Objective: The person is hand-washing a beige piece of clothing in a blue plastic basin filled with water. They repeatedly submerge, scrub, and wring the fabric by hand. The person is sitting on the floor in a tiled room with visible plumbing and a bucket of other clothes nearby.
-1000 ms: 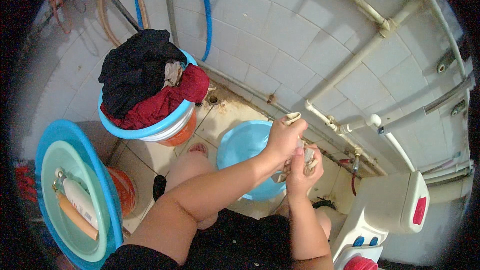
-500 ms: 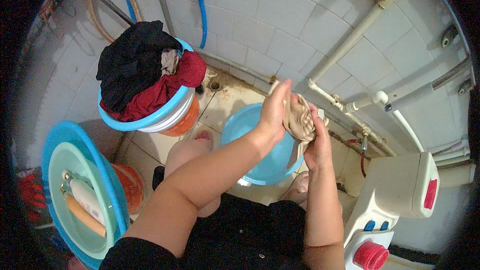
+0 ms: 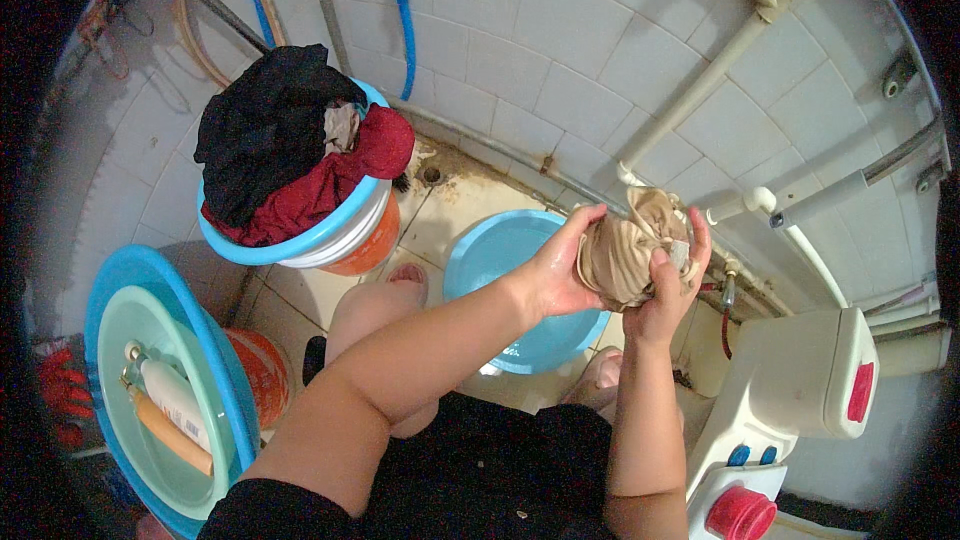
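Note:
Between my two hands is a bunched, wrinkled beige cloth [image 3: 622, 258], its folds gathered into a rough ball. My left hand [image 3: 560, 268] is pressed against its left side, palm and fingers around the lower folds. On the other side my right hand [image 3: 660, 308] grips it, thumb across the front and fingers up along the right edge. A small pale tag-like patch shows near the right thumb. Below the hands, a light blue basin [image 3: 480, 258] rests on the tiled floor, partly hidden by my left forearm.
At left, a blue-rimmed bucket [image 3: 345, 248] carries black clothing [image 3: 265, 135] and dark red clothing [image 3: 325, 190]. Nearer stand nested basins [image 3: 110, 330] with bottles inside. White jugs [image 3: 800, 370] with red caps are at right; pipes [image 3: 700, 105] run along the tiled wall.
Both hands have moved right with the beige cloth, from over the basin toward its right edge. The cloth is now gathered more into a ball, and the right hand has turned around it.

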Available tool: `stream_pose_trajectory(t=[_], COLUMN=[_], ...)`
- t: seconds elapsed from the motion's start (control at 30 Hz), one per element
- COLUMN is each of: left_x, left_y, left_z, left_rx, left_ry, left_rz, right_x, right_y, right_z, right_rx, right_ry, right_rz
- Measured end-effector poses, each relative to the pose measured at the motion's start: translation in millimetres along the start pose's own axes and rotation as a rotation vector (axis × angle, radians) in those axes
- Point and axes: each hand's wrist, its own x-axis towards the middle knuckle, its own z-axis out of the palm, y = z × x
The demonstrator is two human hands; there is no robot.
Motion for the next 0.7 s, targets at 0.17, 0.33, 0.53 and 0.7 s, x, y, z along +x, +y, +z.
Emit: stream_pose_trajectory(t=[0.17, 0.33, 0.53, 0.7], left_x=[0, 2, -15, 8], left_y=[26, 39, 11, -5], left_z=[3, -5, 4, -35], left_rx=[0.077, 0.255, 0.266, 0.065], left_ry=[0.011, 0.024, 0.035, -0.331], left_rz=[0.271, 0.291, 0.214, 0.04], right_x=[2, -19, -29, -37], right_y=[8, 1, -6, 7], right_z=[-15, 0, 12, 0], right_rx=[-0.604, -0.98, -1.047, -0.926], right_ry=[-0.214, -0.602, -0.667, -0.691], right_rz=[-0.249, -0.606, -0.853, -0.866])
